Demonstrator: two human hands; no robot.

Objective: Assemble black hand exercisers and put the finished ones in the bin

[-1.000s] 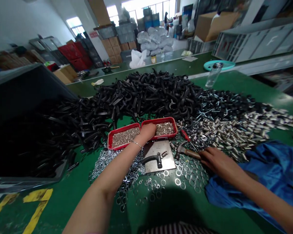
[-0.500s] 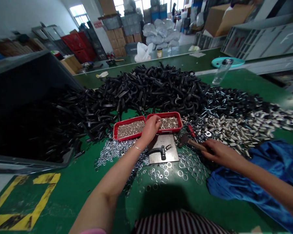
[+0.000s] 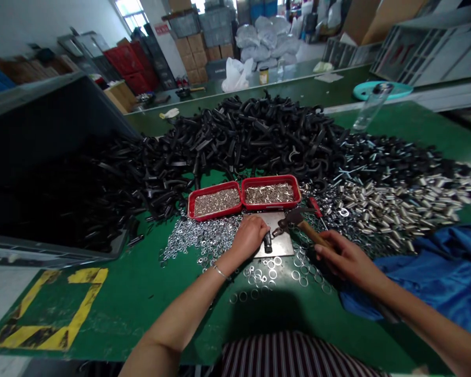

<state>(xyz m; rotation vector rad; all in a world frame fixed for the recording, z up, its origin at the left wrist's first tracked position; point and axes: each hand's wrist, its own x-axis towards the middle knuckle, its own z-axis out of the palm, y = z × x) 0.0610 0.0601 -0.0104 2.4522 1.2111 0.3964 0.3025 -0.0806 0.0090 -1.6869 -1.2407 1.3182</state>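
My right hand (image 3: 339,255) is wrapped round the wooden handle of a hammer (image 3: 308,230), its dark head raised just over the right part of a metal plate (image 3: 283,247). My left hand (image 3: 253,233) is over the plate's left side, fingertips bent together at a black curved part (image 3: 267,242). The hand covers most of that part, and what the fingers pinch is too small to make out. Beside the black part lies a small metal sleeve (image 3: 276,232), close under the hammer head.
Behind the plate stand two red trays, a left tray (image 3: 190,208) and a right tray (image 3: 299,195), holding small metal pins. A heap of black curved parts (image 3: 255,131) lies beyond. Metal sleeves (image 3: 388,209), a blue cloth (image 3: 435,272), loose rings (image 3: 272,274) and a grey bin (image 3: 55,259) surround them.
My left hand has come out of the right red tray, down to the black part on the plate. My right hand has lifted the hammer, its head now nearer the black part.
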